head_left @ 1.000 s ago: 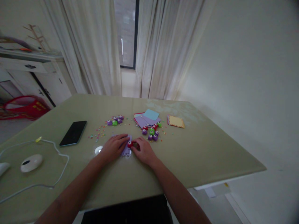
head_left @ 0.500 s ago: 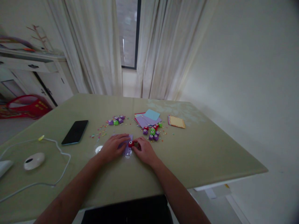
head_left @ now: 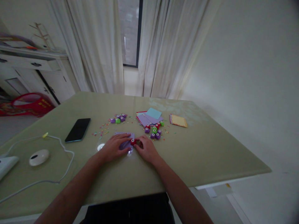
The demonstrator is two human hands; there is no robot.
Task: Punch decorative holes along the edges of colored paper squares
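Note:
A purple card (head_left: pixel 124 144) with punched marks along its edge lies on the table before me. My left hand (head_left: pixel 114 147) rests over it, fingers spread and pressing it down. My right hand (head_left: pixel 146 148) pinches a small red paper punch (head_left: pixel 133 142) with a round white top, which sits at the card's right edge. Whether the card is inside its slot I cannot tell. Clear plastic with small shiny bits (head_left: pixel 130 152) shows under the card's near corner. A round white piece (head_left: pixel 101 147) lies beside my left wrist.
Several purple, green and red punches (head_left: pixel 154 130) stand to the right, others (head_left: pixel 118 119) farther back. Confetti (head_left: pixel 102 132) is scattered around. Behind lie coloured cards (head_left: pixel 153 114) and a cream card stack (head_left: pixel 178 120). A phone (head_left: pixel 78 130), white mouse-like device (head_left: pixel 39 157) and cable (head_left: pixel 70 165) are left.
My view has shifted slightly. The fingers of my left hand sit a little lower on the purple card, so more of its far edge shows. My right hand keeps its pinch on the red punch.

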